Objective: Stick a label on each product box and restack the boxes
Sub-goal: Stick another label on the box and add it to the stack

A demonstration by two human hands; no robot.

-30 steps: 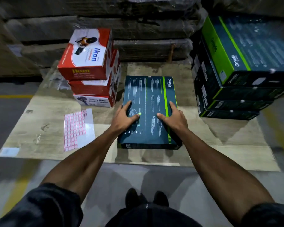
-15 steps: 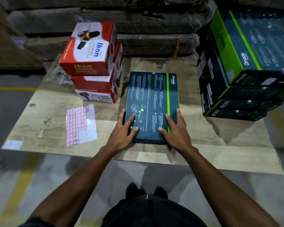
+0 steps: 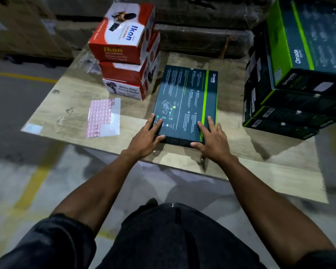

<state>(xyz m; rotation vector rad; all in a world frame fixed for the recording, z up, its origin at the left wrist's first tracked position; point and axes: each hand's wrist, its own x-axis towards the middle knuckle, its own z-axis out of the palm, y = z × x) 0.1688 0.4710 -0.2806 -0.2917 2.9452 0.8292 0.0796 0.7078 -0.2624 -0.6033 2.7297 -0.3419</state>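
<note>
Left hand [image 3: 144, 139], right hand [image 3: 214, 141] flat, fingers spread, grip unclenched, on dark box [image 3: 186, 105] near end, steadying for label sheet [image 3: 104, 117] at left.

Both hands [image 3: 179, 137] rest on the flat dark box [image 3: 186, 102] on the board [image 3: 70, 113]

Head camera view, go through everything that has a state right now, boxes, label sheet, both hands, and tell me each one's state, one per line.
Dark flat box: lying flat on the board, apart from both stacks.
Left hand: fingers straight, resting on the box's near left corner.
Right hand: fingers straight, resting on the box's near right corner.
Label sheet: flat on the board, partly used.
Red boxes: stacked three high.
Dark green boxes: stacked.
</note>
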